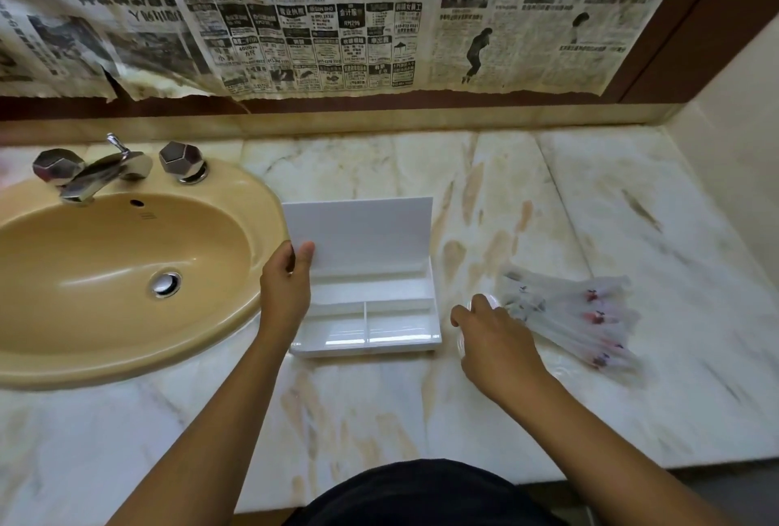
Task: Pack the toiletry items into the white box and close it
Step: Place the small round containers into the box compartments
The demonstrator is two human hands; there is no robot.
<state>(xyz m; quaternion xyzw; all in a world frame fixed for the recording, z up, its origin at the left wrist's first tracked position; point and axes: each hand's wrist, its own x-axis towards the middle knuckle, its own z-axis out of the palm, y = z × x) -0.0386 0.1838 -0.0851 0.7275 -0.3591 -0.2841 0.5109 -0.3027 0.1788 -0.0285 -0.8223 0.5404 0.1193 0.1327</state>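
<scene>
Packing is at its start. The white box (pixel 366 314) sits mid-counter beside the sink (pixel 126 264), compartments empty. The left hand (pixel 286 285) pinches its raised lid (pixel 358 230). The right hand (pixel 493 340) curls over small clear items, grip unclear, beside wrapped toiletry packets (pixel 577 314) toward the counter's right edge. Next comes lifting items into a compartment. Only "RM299" in the wall newspaper (pixel 320 15) reads.

The surface (pixel 590 196) was veined, polished marble; the box (pixel 358 230) glossy white plastic; the taps (pixel 181 160) shiny chrome.
</scene>
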